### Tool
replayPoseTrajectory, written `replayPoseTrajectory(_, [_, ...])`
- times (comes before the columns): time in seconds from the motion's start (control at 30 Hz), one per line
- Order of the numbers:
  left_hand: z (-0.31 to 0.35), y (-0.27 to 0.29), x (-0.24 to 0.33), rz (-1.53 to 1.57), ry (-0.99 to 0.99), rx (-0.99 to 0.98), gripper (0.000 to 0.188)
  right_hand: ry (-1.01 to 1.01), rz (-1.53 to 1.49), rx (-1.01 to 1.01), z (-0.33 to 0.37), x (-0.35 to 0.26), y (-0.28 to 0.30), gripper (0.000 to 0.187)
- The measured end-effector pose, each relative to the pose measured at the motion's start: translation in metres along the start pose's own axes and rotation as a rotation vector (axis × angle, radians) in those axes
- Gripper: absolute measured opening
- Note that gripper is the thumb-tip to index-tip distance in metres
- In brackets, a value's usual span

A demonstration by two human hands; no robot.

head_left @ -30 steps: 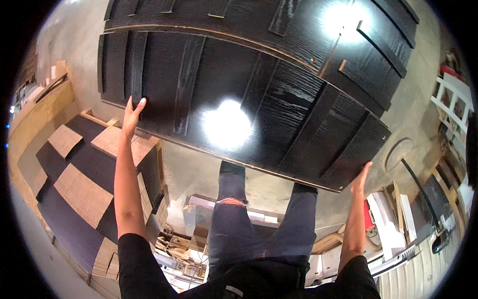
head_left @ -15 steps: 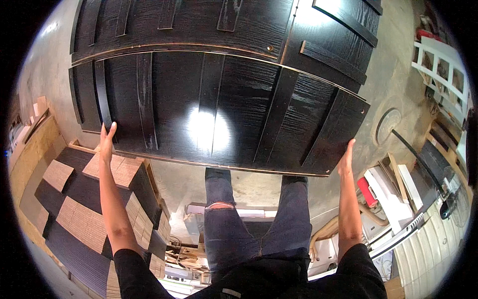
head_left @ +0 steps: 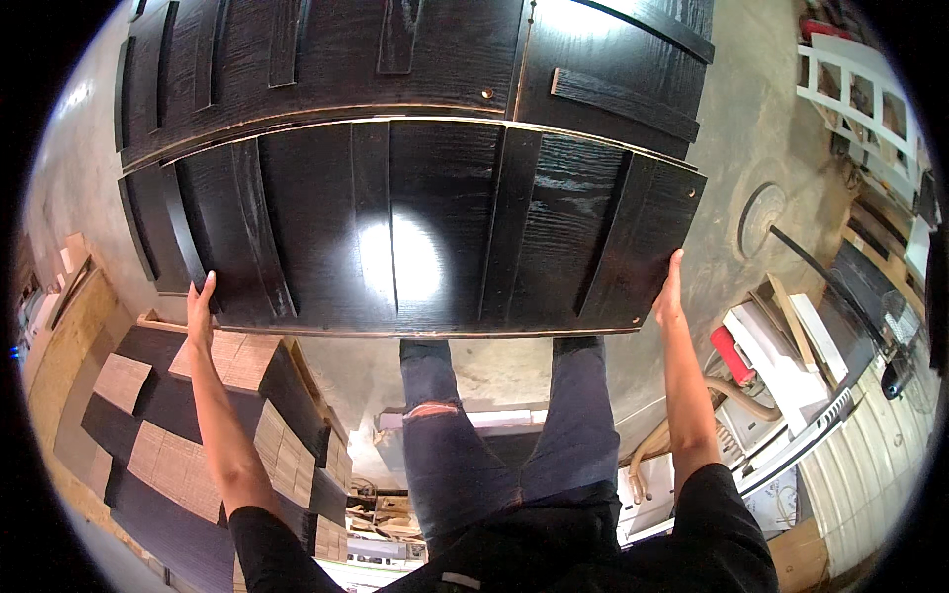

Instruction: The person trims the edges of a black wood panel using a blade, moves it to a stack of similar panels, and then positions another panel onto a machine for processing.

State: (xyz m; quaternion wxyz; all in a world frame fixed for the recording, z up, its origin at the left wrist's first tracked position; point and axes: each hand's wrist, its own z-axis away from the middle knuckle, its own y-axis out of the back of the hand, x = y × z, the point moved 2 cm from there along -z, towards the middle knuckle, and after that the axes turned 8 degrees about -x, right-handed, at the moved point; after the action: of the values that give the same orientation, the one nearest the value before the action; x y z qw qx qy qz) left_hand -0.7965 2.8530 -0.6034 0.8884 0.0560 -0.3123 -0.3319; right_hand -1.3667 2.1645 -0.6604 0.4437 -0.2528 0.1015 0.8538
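Note:
A long black wood-grain panel [head_left: 321, 217] with raised slats across it lies or is held in front of me, and a bright patch of light reflects off its middle. My left hand [head_left: 201, 306] grips its near edge close to the left end, thumb on top and other fingers mostly hidden beneath. At the right end, my right hand [head_left: 669, 292] clasps the side edge near the corner, its fingers largely out of sight. Directly beyond, a larger black slatted panel [head_left: 336, 74] runs alongside, and another black section [head_left: 603, 64] adjoins it at the right. What supports them is hidden.
At lower left stands a black surface [head_left: 173, 376] bearing several light-brown wood pieces [head_left: 173, 465]. On the right are a round-based stand [head_left: 761, 222], white boards [head_left: 776, 346], a red object [head_left: 730, 354] and a white slatted frame [head_left: 870, 94]. Concrete floor [head_left: 484, 371] shows around my legs.
The near panel has swung slightly in view, its left end coming nearer and its right end going farther. Both hands keep their hold. The far panels shift likewise, so my view has partly turned.

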Motion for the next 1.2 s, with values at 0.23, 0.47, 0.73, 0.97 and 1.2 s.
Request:
replayPoseTrajectory(0.23, [0.000,0.001,0.002,-0.100,0.062,0.069,0.057,-0.013,-0.049,-0.029,0.000,0.000,0.001,0.098])
replayPoseTrajectory(0.47, [0.000,-0.003,0.002,-0.043,-0.008,0.020,0.064,0.007,-0.080,-0.038,0.000,-0.003,-0.003,0.096])
replayPoseTrajectory(0.73, [-0.001,-0.007,-0.007,-0.107,-0.094,0.048,0.064,-0.032,-0.055,0.011,0.005,-0.009,-0.011,0.098])
replayPoseTrajectory(0.97, [-0.008,-0.006,-0.007,-0.140,-0.194,0.108,0.078,0.065,-0.014,0.015,0.000,0.000,0.001,0.100])
replayPoseTrajectory(1.2, [-0.019,0.001,-0.035,-0.267,-0.109,0.265,0.102,0.377,0.865,0.838,0.016,-0.024,-0.035,0.076])
